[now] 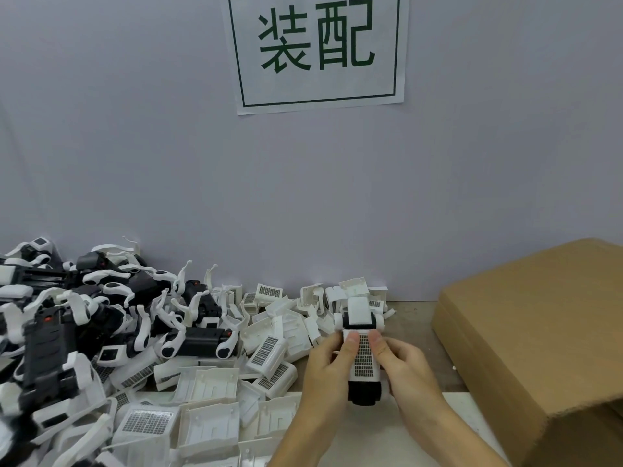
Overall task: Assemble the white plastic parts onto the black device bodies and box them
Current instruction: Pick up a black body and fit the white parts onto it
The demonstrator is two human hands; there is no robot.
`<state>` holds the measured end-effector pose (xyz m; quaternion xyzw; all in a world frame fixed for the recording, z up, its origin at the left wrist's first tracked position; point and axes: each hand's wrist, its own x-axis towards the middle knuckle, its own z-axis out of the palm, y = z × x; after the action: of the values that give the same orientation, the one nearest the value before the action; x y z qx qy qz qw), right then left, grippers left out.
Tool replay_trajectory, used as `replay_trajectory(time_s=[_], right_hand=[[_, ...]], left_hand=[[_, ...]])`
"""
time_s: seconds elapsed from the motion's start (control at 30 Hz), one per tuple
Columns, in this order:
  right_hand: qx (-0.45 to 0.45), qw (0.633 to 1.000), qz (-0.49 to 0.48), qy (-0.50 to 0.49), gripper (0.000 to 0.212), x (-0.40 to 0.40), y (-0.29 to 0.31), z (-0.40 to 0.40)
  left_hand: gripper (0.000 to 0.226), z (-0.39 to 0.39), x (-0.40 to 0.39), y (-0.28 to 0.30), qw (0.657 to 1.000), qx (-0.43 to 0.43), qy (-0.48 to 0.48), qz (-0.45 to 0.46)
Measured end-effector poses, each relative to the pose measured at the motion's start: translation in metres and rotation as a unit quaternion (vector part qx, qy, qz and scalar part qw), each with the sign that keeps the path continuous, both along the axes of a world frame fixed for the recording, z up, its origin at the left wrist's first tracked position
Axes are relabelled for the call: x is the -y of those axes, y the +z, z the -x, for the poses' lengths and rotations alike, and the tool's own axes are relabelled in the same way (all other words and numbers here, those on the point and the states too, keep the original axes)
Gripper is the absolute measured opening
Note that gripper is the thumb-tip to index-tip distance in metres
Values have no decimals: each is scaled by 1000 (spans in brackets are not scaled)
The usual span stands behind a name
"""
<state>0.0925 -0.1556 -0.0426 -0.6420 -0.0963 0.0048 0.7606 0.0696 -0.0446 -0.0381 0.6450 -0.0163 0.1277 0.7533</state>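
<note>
Two hands on one unit: left hand (328,360) and right hand (403,365) curled round the black body (365,394) from either side, both thumbs pressed flat on the white cover (364,357) with the grid label. Gripped, not spread; fingers underneath hidden, so how they lie beneath cannot be told.

Unit held between the hands, at centre. Long axis pointing straight away from the person toward the wall: white-capped front end (358,313) beyond the thumbs, black rear end nearest the wrists. Both hands equally near; neither favoured.

Probable step: seating the cover onto the body by thumb pressure. Seam between cover and body masked by the thumbs; full engagement not verifiable.

Box (526,332) to the right of the right hand, well apart from the unit, brown cardboard. Only closed outer faces visible; opening not seen, lower right corner cut off by the frame edge. For boxing, right hand nearer; travel rightward, across the long axis.

Pile of loose white covers (209,392) just left of the left hand, some touching its knuckle side. Further left, heap of black bodies with white arms (101,315), tangled; individual counts not discernible, left edge cut off.

Sign (318,50) on the wall beyond the hands, green characters.
</note>
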Motion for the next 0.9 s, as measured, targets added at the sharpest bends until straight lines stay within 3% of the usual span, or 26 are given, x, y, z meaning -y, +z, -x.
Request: replay_trajectory(time_s=[0.3,0.5,0.63,0.73,0.9], right_hand=[[33,996,61,-56,32,-4,2,2],[21,997,35,-71,49,-4,-1,2],[-3,999,-27,-17,37,2,0,-1],[28,999,33,-16,19,-1,-1,1],[93,986,110,-79,25,-5,4,4]], left_hand=[[27,-3,-2,-1,995,4,60,-81],[25,-3,0,0,999,-25,-2,-47],[23,-5,0,-4,995,-39,24,-88],[21,-3,-5,-2,993,-52,60,-91],[19,-2,-5,-1,993,-32,68,-89]])
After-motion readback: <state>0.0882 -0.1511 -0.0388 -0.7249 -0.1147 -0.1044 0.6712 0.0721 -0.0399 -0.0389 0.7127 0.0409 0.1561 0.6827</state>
